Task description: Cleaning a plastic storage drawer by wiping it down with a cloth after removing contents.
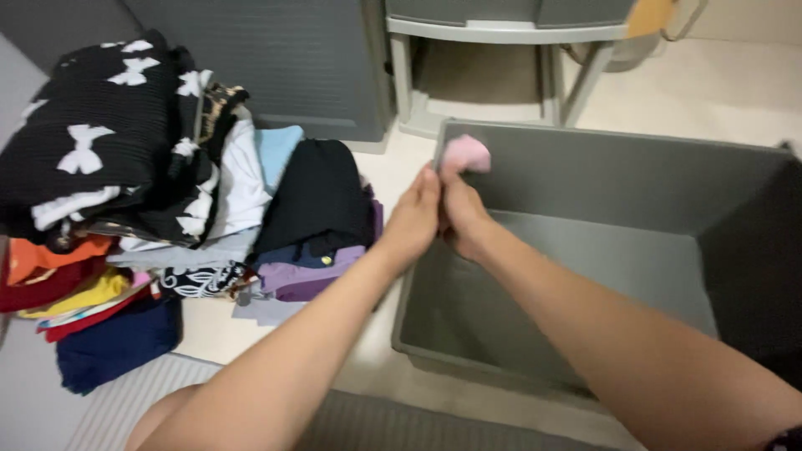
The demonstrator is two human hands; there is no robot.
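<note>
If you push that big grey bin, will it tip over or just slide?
The grey bin would probably slide, not tip: it looks wide, low and flat-bottomed. It likely moves easily, since nothing shows inside. Both hands, left hand and right hand, hold a small pink cloth over its rim.

Both bare forearms reach forward, converging at centre. Left hand (412, 219) and right hand (462, 213) pressed together, touching, fingers curled inward. Right grip pinched shut at fingertips, raised; left grip closed alongside. Wrists straight, palms facing each other.
</note>
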